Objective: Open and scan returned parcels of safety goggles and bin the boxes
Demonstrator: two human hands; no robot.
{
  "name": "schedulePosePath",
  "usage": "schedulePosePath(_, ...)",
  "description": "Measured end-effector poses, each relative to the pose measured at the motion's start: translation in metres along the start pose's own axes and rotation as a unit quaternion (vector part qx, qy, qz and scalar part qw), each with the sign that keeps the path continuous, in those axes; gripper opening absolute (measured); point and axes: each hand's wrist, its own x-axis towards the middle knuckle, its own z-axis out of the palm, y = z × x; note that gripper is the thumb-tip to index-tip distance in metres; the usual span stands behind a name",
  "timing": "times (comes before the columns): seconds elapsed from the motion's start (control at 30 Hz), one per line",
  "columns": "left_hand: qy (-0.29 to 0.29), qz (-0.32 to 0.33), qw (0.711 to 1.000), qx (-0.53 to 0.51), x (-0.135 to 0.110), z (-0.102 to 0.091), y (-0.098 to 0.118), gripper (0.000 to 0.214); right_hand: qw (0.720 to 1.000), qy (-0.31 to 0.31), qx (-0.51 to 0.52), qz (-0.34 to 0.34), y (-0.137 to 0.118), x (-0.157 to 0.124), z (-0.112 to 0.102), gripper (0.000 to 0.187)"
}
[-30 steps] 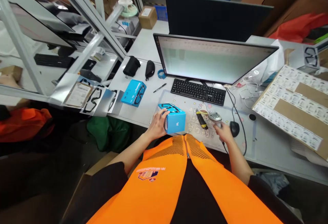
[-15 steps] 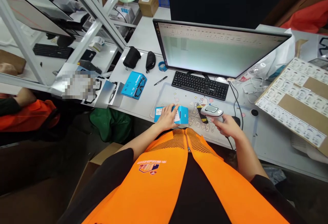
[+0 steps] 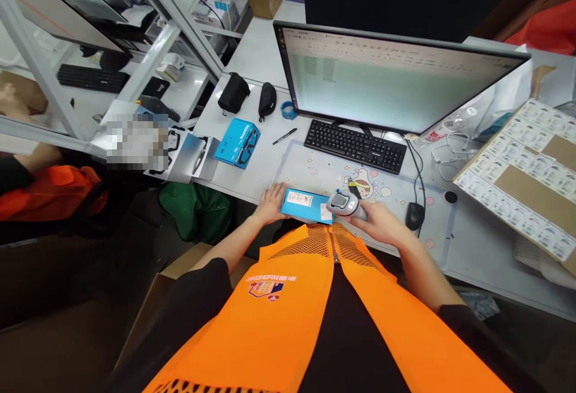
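Note:
A narrow blue box [image 3: 308, 206] with white labels on its upper face lies at the desk's front edge, close to my vest. My left hand [image 3: 270, 203] grips its left end, the thumb side partly hidden. In my right hand [image 3: 378, 221] is a grey-white barcode scanner [image 3: 345, 203], its handle wrapped by my fingers. The scanner's head is over the right end of the box, by the small label there. From this angle I cannot tell if the two touch.
Behind the box stand a keyboard [image 3: 355, 146] and a monitor [image 3: 391, 81]. A mouse [image 3: 414, 216] is at the right, near a cardboard sheet of labels [image 3: 522, 177]. Leftward lie a pen [image 3: 285, 136], another blue box [image 3: 237, 143] and black pouches [image 3: 233, 93]. A co-worker's arm [image 3: 38, 156] shows far left.
My left hand has slid from the top of the box to its left end, and the box has turned so its labels face up. The scanner has moved left, over the box.

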Motion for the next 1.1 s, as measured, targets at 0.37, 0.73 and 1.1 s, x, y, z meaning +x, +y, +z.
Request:
schedulePosePath(0.37,-0.01,-0.032,0.997,-0.066,-0.017,0.011,-0.028,0.124,0.985,-0.095,-0.124,-0.071,-0.082,0.079,0.044,0.035)
schedulePosePath(0.73,-0.008,0.128,0.991,0.033,0.014,0.002,0.022,0.134,0.984,0.092,-0.035,0.15,0.044,0.055,0.047,0.042)
schedulePosePath(1.1,0.056,0.013,0.998,-0.007,0.037,0.005,0.045,0.12,0.905,0.274,0.029,0.325,0.157,0.056,0.115,0.079)
